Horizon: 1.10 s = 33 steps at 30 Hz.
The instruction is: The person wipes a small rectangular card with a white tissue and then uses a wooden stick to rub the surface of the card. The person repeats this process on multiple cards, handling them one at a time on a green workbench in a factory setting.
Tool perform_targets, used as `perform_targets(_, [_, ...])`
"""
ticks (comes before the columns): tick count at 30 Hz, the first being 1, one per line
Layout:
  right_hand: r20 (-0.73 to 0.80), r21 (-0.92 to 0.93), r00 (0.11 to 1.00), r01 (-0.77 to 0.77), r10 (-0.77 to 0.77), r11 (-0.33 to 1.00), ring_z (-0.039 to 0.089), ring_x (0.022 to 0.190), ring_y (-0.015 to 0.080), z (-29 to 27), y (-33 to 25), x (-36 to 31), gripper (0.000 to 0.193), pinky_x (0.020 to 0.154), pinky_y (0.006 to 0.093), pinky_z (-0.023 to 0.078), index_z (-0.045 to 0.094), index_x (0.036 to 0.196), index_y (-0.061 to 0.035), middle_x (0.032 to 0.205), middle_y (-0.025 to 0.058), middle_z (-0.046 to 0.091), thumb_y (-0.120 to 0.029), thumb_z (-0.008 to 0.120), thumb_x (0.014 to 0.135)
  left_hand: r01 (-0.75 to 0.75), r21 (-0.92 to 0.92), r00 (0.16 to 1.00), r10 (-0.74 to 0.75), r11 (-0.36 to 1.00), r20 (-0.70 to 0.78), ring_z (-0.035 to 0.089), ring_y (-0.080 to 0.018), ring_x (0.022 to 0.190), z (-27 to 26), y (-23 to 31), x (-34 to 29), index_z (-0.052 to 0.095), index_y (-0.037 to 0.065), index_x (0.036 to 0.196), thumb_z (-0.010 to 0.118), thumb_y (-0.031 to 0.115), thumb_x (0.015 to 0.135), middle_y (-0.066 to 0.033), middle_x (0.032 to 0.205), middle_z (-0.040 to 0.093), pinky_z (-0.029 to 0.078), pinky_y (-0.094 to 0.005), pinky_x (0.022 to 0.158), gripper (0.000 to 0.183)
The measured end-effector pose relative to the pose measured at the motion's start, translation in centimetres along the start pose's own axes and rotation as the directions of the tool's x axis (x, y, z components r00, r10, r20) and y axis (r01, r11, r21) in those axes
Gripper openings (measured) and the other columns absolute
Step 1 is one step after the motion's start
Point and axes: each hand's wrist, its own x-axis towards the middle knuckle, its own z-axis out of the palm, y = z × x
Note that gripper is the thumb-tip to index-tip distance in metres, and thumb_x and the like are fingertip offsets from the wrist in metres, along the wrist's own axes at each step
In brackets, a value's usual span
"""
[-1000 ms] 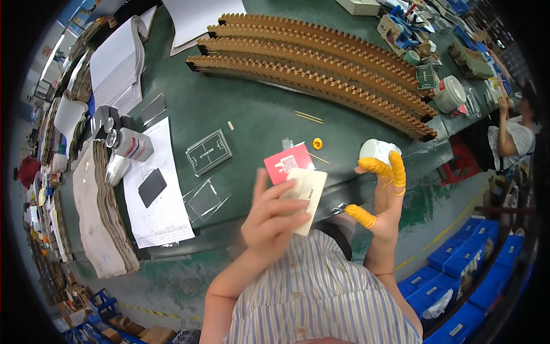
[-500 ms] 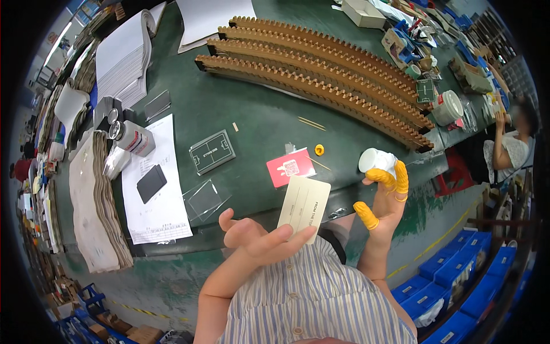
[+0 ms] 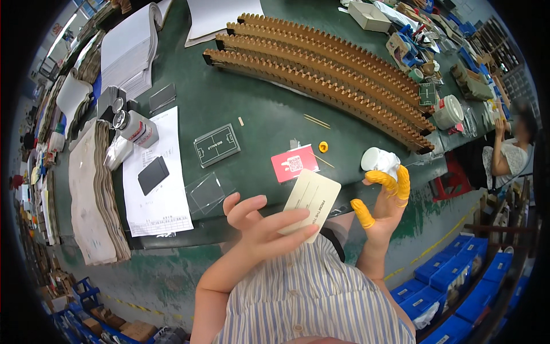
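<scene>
My left hand pinches a cream card with rounded corners and printed lines, tilted over the front edge of the table. Yellow finger cots cover some fingertips of my right hand. Those fingers are closed on a white cloth-like bundle with a round, flat end; what is inside is hidden. Just beyond the cream card lies a pink card with a square code. Beside it are a loose yellow finger cot and a thin wooden stick.
Notched wooden racks stretch across the back. Left of centre lie a dark green card stack, a clear plastic case and a printed sheet bearing black cards. A metal-topped bottle stands nearby. Another person sits far right.
My left hand and the cream card have moved slightly right, and the card has turned clockwise. My right hand keeps its hold on the white bundle. The whole view has shifted a little.
</scene>
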Motion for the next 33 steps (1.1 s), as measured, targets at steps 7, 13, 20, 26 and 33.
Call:
perform_targets(7, [0.242,-0.132,0.966,0.124,-0.090,0.983,0.059,0.103,0.0261,0.4,-2.5,0.4,0.098,0.092,0.0389,0.043,0.026,0.146,-0.0178,0.115,0.0154,0.060,-0.005,0.083,0.066,0.390,-0.358,0.913,-0.306,0.848,0.268,0.052,-0.0220,0.105,0.3,0.4,0.7,0.070,0.024,0.071,0.078,0.017,0.070,0.0083,0.081,0.068,0.021,-0.0452,0.101,0.010])
perform_targets(13, [0.365,0.089,0.926,-0.136,0.094,0.987,0.058,0.112,0.0263,1.2,-3.4,1.2,0.097,0.097,0.0395,0.041,0.019,0.147,-0.0114,0.103,0.0114,0.066,-0.006,0.080,0.071,0.792,-0.610,0.479,-0.609,-0.010,0.633,0.056,-0.0105,0.098,1.2,1.6,1.8,0.043,0.002,0.127,0.076,-0.008,0.067,-0.0036,0.080,0.066,0.040,-0.0270,0.089,0.069])
perform_targets(20, [0.391,0.075,0.910,-0.184,0.141,0.980,0.059,0.108,0.0243,1.9,-2.8,1.2,0.104,0.096,0.0388,0.043,0.013,0.148,-0.0098,0.101,0.0131,0.066,-0.012,0.083,0.070,0.787,-0.524,0.302,-0.538,-0.325,0.787,0.061,-0.0087,0.082,1.3,1.2,2.2,0.043,0.005,0.125,0.074,0.001,0.077,-0.0038,0.086,0.065,0.046,-0.0232,0.076,0.057])
perform_targets(26, [0.286,0.520,0.911,-0.408,0.297,0.750,0.067,0.091,0.0284,2.3,-2.8,1.1,0.122,0.084,0.0373,0.053,0.005,0.149,-0.0161,0.121,0.0289,0.052,-0.028,0.088,0.060,0.770,-0.536,0.303,-0.541,-0.346,0.785,0.061,-0.0088,0.079,1.1,1.6,2.7,0.044,0.004,0.120,0.074,-0.001,0.077,-0.0038,0.084,0.064,0.047,-0.0213,0.071,0.053])
perform_targets(33, [0.333,0.572,0.870,-0.494,0.365,0.655,0.067,0.091,0.0378,1.8,-2.5,1.1,0.078,0.091,0.0485,0.048,0.008,0.149,-0.0151,0.118,0.0316,0.055,-0.062,0.033,0.092,0.784,-0.616,0.472,-0.567,-0.080,0.675,0.059,-0.0072,0.078,0.5,1.8,2.2,0.048,0.004,0.113,0.073,-0.007,0.073,-0.0040,0.085,0.062,0.045,-0.0209,0.074,0.048])
